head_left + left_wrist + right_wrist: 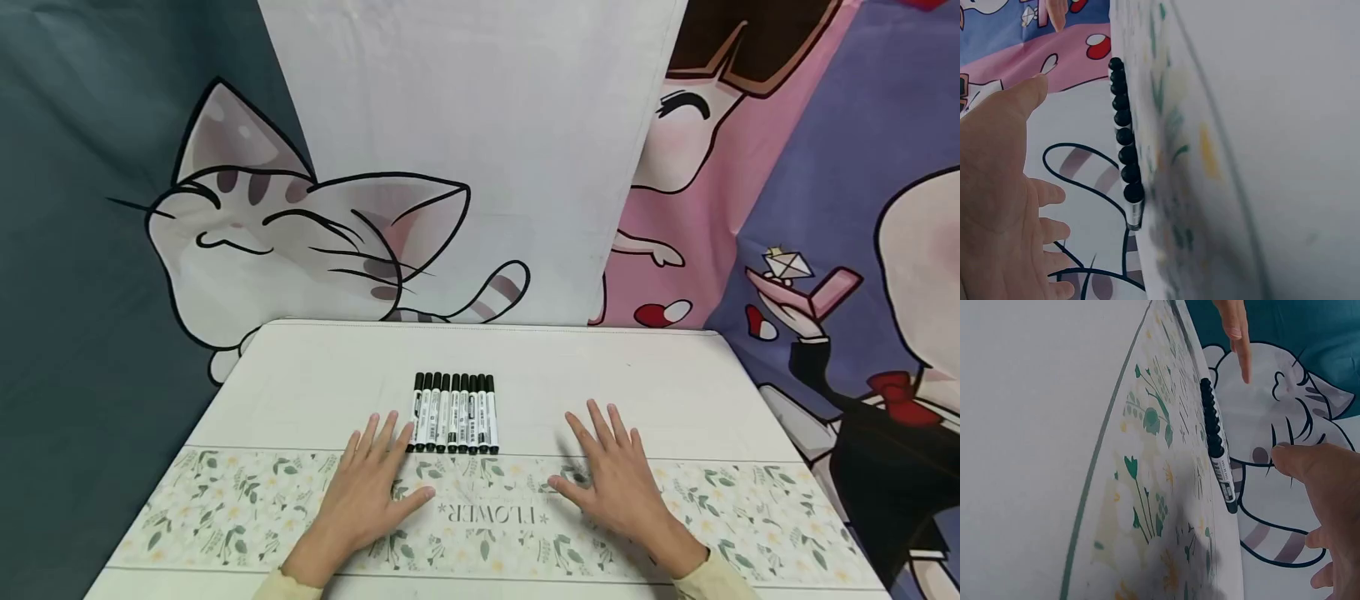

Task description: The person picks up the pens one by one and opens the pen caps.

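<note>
A row of several white markers with black caps (453, 414) lies side by side on the white table, caps toward the far edge. My left hand (365, 492) is spread flat over the floral band, palm down, its fingertips close to the leftmost marker's near end. To the right of the row, my right hand (618, 483) is also spread, palm down, with a gap between it and the markers. Both hands hold nothing. In the left wrist view the markers (1127, 156) show end-on beyond the thumb; in the right wrist view the nearest marker (1222, 478) shows its printed side.
The white table (315, 358) carries a floral band (247, 508) with the word FLOWER upside down across its front part. Behind the table hangs a cartoon backdrop (555, 125) with a striped cat, and its printed figures continue down the right side.
</note>
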### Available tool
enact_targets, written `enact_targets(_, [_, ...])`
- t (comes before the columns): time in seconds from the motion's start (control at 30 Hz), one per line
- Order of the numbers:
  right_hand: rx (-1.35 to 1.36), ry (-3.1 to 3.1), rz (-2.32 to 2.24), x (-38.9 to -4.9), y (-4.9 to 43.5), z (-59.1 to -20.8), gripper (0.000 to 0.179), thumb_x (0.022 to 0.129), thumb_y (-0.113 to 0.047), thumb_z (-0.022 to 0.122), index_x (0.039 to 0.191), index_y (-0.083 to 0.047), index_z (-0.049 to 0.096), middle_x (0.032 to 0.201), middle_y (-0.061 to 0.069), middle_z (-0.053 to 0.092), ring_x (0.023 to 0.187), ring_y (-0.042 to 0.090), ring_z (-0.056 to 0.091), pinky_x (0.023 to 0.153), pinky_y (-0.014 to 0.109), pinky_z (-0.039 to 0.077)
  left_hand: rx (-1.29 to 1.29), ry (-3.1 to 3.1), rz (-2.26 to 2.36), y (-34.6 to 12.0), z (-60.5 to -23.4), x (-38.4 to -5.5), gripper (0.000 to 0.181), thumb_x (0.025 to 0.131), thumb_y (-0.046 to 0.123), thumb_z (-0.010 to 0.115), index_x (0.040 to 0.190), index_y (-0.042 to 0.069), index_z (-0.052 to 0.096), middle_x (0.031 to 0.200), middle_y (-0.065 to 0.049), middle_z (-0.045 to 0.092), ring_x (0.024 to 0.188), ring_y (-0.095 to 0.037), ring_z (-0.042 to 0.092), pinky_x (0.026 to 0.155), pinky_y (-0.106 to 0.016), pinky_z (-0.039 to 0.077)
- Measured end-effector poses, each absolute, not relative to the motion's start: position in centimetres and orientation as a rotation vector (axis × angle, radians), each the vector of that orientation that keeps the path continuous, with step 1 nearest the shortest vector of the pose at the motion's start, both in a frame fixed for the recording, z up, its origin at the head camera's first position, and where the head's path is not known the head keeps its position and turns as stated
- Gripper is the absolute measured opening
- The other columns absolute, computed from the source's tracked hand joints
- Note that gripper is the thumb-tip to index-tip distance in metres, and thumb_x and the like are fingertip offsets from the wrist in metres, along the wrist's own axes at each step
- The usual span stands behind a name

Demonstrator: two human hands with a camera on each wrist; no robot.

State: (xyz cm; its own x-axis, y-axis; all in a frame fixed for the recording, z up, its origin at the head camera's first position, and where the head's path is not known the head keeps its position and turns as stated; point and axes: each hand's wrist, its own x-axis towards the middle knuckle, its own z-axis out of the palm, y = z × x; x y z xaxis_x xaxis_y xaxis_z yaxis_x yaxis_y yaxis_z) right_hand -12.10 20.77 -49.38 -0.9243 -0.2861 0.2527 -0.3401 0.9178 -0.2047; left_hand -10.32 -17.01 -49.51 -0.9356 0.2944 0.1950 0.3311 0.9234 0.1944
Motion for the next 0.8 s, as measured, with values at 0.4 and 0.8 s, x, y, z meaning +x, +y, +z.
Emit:
enact_targets(0.4, [0.542,-2.91,0.378,-12.7,20.6,-47.5,0.096,0.086,-0.074,0.064,0.16,-0.019,0.037,0.167,0.016,0.024,0.153,0.045,0.018,0.11,0.073,0.028,-0.528,-2.946,-0.332,-17.8,-47.4,-11.6,0.098,0.091,0.07,0.059,0.162,0.011,0.027,0.17,-0.013,0.016,0.156,-0.038,0.011,0.123,-0.058,0.015])
enact_targets(0.8, [0.637,-2.868,0.549,-14.2,19.4,-46.4,0.093,0.088,-0.07,0.065,0.16,-0.019,0.037,0.166,0.013,0.03,0.153,0.042,0.023,0.117,0.061,0.029,-0.496,-2.9,-0.506,-18.7,-47.1,-13.9,0.093,0.093,0.067,0.061,0.161,0.012,0.031,0.165,-0.017,0.029,0.15,-0.042,0.03,0.117,-0.062,0.028])
